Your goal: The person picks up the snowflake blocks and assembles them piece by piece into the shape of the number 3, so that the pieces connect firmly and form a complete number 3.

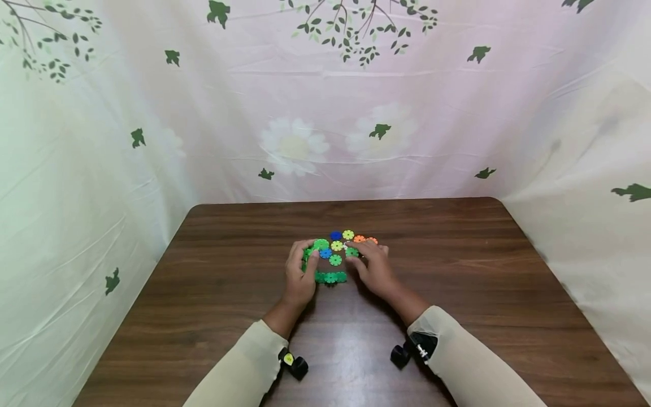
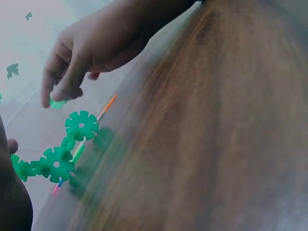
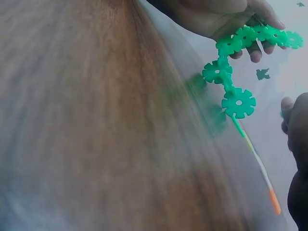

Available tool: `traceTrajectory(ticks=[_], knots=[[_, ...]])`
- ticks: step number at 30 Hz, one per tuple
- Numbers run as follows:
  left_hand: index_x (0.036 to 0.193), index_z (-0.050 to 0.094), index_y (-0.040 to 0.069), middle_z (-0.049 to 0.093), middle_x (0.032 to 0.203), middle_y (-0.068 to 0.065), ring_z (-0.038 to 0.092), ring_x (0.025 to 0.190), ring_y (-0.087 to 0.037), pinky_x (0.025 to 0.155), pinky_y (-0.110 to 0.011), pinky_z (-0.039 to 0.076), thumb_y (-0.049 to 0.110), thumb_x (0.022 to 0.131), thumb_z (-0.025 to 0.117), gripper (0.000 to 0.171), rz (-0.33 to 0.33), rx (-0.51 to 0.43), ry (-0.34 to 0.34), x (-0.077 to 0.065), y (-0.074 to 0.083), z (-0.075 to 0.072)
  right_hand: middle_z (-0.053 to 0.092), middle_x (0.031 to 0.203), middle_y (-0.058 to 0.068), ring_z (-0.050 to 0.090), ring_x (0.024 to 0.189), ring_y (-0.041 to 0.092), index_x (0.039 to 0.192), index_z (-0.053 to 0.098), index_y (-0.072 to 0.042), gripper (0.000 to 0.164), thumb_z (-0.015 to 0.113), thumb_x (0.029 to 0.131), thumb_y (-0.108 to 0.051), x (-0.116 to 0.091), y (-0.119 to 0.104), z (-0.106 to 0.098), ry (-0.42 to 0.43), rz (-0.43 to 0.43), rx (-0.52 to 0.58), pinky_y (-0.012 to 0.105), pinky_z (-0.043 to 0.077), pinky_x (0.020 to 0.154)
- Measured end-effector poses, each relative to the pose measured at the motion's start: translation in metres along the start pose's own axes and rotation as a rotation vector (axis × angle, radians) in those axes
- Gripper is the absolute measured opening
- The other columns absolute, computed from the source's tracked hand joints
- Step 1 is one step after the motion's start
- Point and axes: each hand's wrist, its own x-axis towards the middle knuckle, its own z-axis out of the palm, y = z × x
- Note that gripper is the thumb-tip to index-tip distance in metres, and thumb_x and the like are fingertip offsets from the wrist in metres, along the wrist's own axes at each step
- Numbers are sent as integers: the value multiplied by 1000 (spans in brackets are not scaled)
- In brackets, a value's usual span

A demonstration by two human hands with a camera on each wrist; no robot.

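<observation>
My left hand [image 1: 300,276] grips a chain of several green notched discs [image 3: 245,107] joined edge to edge. The chain bends from the fingers down toward the near side, its lower end just above the tabletop. Opposite it, my right hand [image 1: 375,271] pinches a single green disc [image 2: 57,104] between thumb and fingers, apart from the chain. Loose notched discs lie between and beyond the hands: a blue disc [image 1: 335,236], a yellow disc [image 1: 348,234], an orange disc [image 1: 359,239] and others. The right hand partly covers some of these.
The brown wooden table [image 1: 229,249] has rounded far corners. A pale cloth curtain [image 1: 325,113] with leaf and flower prints hangs behind and at both sides. Black wrist cameras, such as the left camera [image 1: 298,368], hang below the sleeves.
</observation>
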Motion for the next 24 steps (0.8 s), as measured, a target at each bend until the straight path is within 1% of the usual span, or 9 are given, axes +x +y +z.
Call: traceTrajectory(ticks=[1, 3, 6, 9, 12, 15, 17, 19, 24], knots=[[133, 67, -4, 67, 126, -24, 64, 117, -33, 104, -25, 51, -6, 106, 59, 28, 6, 5, -3, 0, 0, 0, 80, 118, 18, 71, 107, 35, 133, 75, -1, 43, 83, 91, -2, 1, -1, 0, 16, -13, 8, 42, 32, 87], [136, 66, -4, 66, 128, -23, 64, 118, -34, 105, -27, 51, -6, 107, 59, 30, 14, 13, -12, 1, 1, 0, 80, 119, 20, 72, 108, 37, 134, 73, 2, 46, 83, 89, 3, 3, -2, -2, 38, -48, 32, 46, 43, 89], [141, 65, -1, 66, 130, -22, 65, 119, -35, 105, -29, 52, -7, 106, 58, 36, 33, 24, -24, 1, 1, 1, 78, 124, 25, 73, 112, 40, 136, 70, 7, 47, 80, 90, 7, 5, -6, -5, 31, -44, 108, 55, 57, 92], [143, 65, 1, 65, 130, -24, 65, 117, -36, 104, -30, 53, -10, 105, 58, 41, 65, 33, -27, 2, 1, 2, 74, 134, 29, 71, 124, 43, 139, 67, 9, 45, 76, 95, 7, 6, -14, -10, -17, 29, 230, 57, 61, 92], [143, 64, -3, 65, 128, -27, 64, 114, -39, 102, -29, 52, -15, 101, 59, 44, 103, 43, -18, 2, 0, 3, 70, 141, 27, 69, 129, 37, 141, 67, 5, 42, 73, 100, 2, 7, -22, -14, -63, 133, 332, 46, 64, 92], [143, 63, -8, 64, 126, -30, 63, 111, -41, 101, -29, 51, -20, 98, 58, 46, 122, 51, -6, 3, 1, 4, 73, 138, 25, 71, 109, 26, 141, 69, 3, 39, 72, 102, -1, 8, -27, -16, -72, 192, 383, 29, 61, 81], [142, 62, -10, 64, 125, -31, 62, 111, -42, 101, -29, 51, -21, 98, 57, 46, 126, 51, -2, 3, 3, 6, 74, 134, 24, 68, 95, 22, 140, 69, 3, 38, 71, 103, -2, 9, -30, -17, -65, 207, 407, 23, 56, 75], [141, 62, -11, 63, 124, -32, 63, 111, -43, 102, -30, 52, -21, 98, 57, 45, 128, 59, -3, 3, 5, 6, 76, 130, 24, 61, 83, 20, 139, 70, 3, 36, 70, 103, -3, 10, -33, -19, -60, 210, 421, 22, 51, 69], [140, 64, -10, 64, 122, -32, 64, 111, -43, 103, -30, 52, -20, 98, 58, 43, 129, 70, -13, 2, 10, 7, 75, 118, 21, 54, 78, 16, 140, 70, 0, 35, 67, 105, -5, 10, -38, -22, -74, 190, 403, 24, 48, 68]])
